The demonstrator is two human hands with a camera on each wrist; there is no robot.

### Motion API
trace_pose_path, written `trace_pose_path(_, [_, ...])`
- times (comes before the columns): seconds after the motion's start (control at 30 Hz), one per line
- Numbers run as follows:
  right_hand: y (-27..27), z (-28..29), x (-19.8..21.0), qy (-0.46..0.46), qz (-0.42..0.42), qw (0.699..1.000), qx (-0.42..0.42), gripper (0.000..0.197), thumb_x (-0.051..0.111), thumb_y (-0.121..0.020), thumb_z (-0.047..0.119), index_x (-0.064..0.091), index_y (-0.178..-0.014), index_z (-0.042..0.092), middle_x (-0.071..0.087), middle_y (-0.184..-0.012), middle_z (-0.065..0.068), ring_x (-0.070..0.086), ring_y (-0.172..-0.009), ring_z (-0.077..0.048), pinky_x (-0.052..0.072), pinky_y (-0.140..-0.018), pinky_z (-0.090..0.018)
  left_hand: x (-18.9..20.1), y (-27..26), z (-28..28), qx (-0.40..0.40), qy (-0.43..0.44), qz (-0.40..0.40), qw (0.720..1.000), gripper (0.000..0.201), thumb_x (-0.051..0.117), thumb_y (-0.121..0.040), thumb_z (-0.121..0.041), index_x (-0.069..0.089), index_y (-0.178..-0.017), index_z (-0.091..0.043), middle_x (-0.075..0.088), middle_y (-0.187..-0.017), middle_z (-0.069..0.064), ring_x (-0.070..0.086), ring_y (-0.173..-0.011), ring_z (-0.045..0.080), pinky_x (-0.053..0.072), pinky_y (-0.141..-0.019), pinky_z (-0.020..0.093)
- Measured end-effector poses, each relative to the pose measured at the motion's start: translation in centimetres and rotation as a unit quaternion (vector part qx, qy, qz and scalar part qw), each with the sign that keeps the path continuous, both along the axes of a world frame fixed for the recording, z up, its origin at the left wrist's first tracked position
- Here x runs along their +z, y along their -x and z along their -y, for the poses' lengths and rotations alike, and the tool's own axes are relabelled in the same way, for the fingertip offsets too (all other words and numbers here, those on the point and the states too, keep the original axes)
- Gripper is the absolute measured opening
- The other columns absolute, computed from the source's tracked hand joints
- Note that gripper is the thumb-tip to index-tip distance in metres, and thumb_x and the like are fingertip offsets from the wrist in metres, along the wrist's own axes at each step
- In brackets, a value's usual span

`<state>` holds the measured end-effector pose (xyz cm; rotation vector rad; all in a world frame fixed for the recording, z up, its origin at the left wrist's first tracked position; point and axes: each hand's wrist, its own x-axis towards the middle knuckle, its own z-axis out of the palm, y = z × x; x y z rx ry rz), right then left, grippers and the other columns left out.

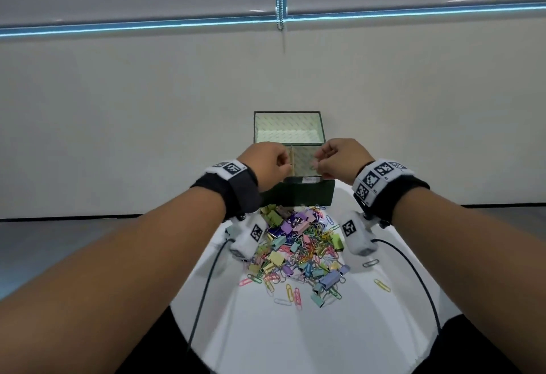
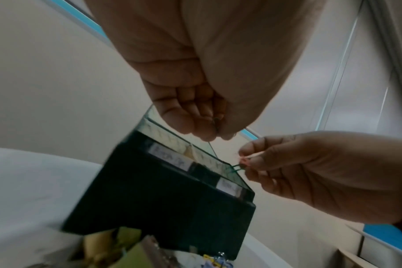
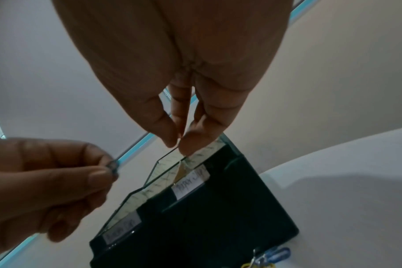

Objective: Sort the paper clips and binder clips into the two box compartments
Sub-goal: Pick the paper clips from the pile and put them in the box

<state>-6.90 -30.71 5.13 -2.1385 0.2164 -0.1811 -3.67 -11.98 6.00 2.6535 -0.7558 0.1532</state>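
Item, paper clips [image 2: 242,163]: our right hand [image 1: 344,161] is pinching them over the box [image 1: 298,193]; our left hand [image 1: 267,163] is pinching something small, perhaps a clip. Light, springy wire, slippery; we are gripping flat sides. Pile [image 1: 298,249] lying before the box.

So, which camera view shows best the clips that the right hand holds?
The left wrist view: the right hand pinches pink and green paper clips, seen side-on. In the head view they are tiny; the right wrist view shows only a thin wire.

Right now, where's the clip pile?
In the head view, the clip pile lies on the white table, just in front of the dark green box, between both wrists.
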Motion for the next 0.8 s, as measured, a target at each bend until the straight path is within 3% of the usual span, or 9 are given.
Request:
trace_pose_path(0.1, [0.7, 0.8, -0.1, -0.012, 0.013, 1.000, 0.011, 0.021, 0.070, -0.080, -0.009, 0.067, -0.093, 0.009, 0.070, -0.092, -0.012, 0.074, -0.079, -0.028, 0.064, -0.071, -0.037, -0.4, -0.9, 2.1, -0.005, -0.013, -0.005, 1.000, 0.018, 0.059, -0.095, -0.028, 0.072, -0.106, -0.021, 0.071, -0.103, -0.002, 0.063, -0.094, 0.017, 0.044, -0.080, 0.024])
trace_pose_path(0.17, [2.2, 1.8, -0.2, 0.055, 0.033, 0.997, 0.040, 0.015, 0.069, -0.084, -0.001, 0.067, -0.092, 0.012, 0.071, -0.088, -0.007, 0.071, -0.070, -0.018, 0.059, -0.061, -0.027, -0.4, -1.3, 2.5, -0.018, -0.032, -0.011, 0.999, 0.026, 0.056, -0.097, -0.027, 0.069, -0.119, -0.021, 0.069, -0.119, -0.001, 0.062, -0.107, 0.018, 0.045, -0.091, 0.026])
trace_pose_path(0.23, [4.4, 3.1, -0.3, 0.176, 0.011, 0.979, 0.100, 0.010, 0.072, -0.085, 0.012, 0.066, -0.085, 0.020, 0.070, -0.086, 0.002, 0.064, -0.067, -0.009, 0.048, -0.059, -0.019, -0.4, -1.0, 1.9, -0.032, -0.038, 0.002, 0.999, 0.031, 0.054, -0.098, -0.026, 0.065, -0.127, -0.023, 0.067, -0.125, -0.001, 0.061, -0.110, 0.017, 0.045, -0.096, 0.028])
trace_pose_path(0.33, [8.3, 4.8, -1.3, 0.353, -0.106, 0.910, 0.192, 0.016, 0.077, -0.080, 0.034, 0.064, -0.080, 0.024, 0.065, -0.081, 0.012, 0.057, -0.072, -0.005, 0.044, -0.064, -0.022, -0.4, 0.9, -0.9, -0.066, -0.041, 0.031, 0.997, 0.022, 0.058, -0.096, -0.029, 0.067, -0.116, -0.029, 0.069, -0.105, -0.008, 0.061, -0.089, 0.008, 0.049, -0.081, 0.024])
trace_pose_path(0.4, [10.8, 5.6, -2.7, 0.399, -0.183, 0.872, 0.214, 0.029, 0.077, -0.075, 0.047, 0.063, -0.083, 0.023, 0.063, -0.080, 0.012, 0.052, -0.068, -0.002, 0.043, -0.063, -0.022, -0.5, 2.6, -3.4, -0.081, -0.109, 0.018, 0.991, 0.013, 0.058, -0.095, -0.035, 0.067, -0.104, -0.033, 0.066, -0.094, -0.014, 0.059, -0.080, 0.004, 0.050, -0.075, 0.024])
trace_pose_path(0.47, [12.5, 6.0, -4.2, 0.401, -0.226, 0.861, 0.217, 0.034, 0.074, -0.069, 0.054, 0.060, -0.081, 0.026, 0.062, -0.079, 0.013, 0.053, -0.068, -0.003, 0.048, -0.067, -0.025, -1.0, 4.0, -6.2, -0.078, -0.210, -0.025, 0.974, 0.010, 0.058, -0.092, -0.041, 0.066, -0.096, -0.035, 0.065, -0.087, -0.016, 0.059, -0.077, 0.003, 0.053, -0.074, 0.026])
trace_pose_path(0.6, [13.6, 5.7, -5.9, 0.396, -0.206, 0.861, 0.243, 0.013, 0.068, -0.077, 0.038, 0.059, -0.080, 0.030, 0.061, -0.074, 0.018, 0.055, -0.069, 0.000, 0.044, -0.064, -0.018, -2.8, 6.2, -9.9, -0.041, -0.310, -0.147, 0.938, 0.031, 0.068, -0.076, -0.062, 0.068, -0.094, -0.037, 0.062, -0.079, -0.019, 0.057, -0.074, -0.001, 0.048, -0.069, 0.022])
trace_pose_path(0.7, [13.6, 5.0, -6.0, 0.426, -0.185, 0.844, 0.267, 0.005, 0.058, -0.078, 0.028, 0.056, -0.074, 0.030, 0.060, -0.071, 0.016, 0.051, -0.065, 0.002, 0.040, -0.061, -0.014, -4.0, 7.3, -10.4, -0.041, -0.302, -0.140, 0.942, 0.041, 0.071, -0.072, -0.065, 0.068, -0.100, -0.036, 0.063, -0.085, -0.018, 0.057, -0.078, 0.000, 0.047, -0.070, 0.021])
trace_pose_path(0.8, [13.5, 4.6, -6.2, 0.438, -0.169, 0.843, 0.265, 0.002, 0.052, -0.071, 0.026, 0.051, -0.070, 0.027, 0.057, -0.067, 0.012, 0.049, -0.062, -0.004, 0.041, -0.059, -0.018, -4.5, 7.9, -10.4, -0.038, -0.288, -0.119, 0.950, 0.036, 0.071, -0.076, -0.058, 0.067, -0.101, -0.031, 0.064, -0.091, -0.015, 0.058, -0.083, 0.005, 0.051, -0.077, 0.026])
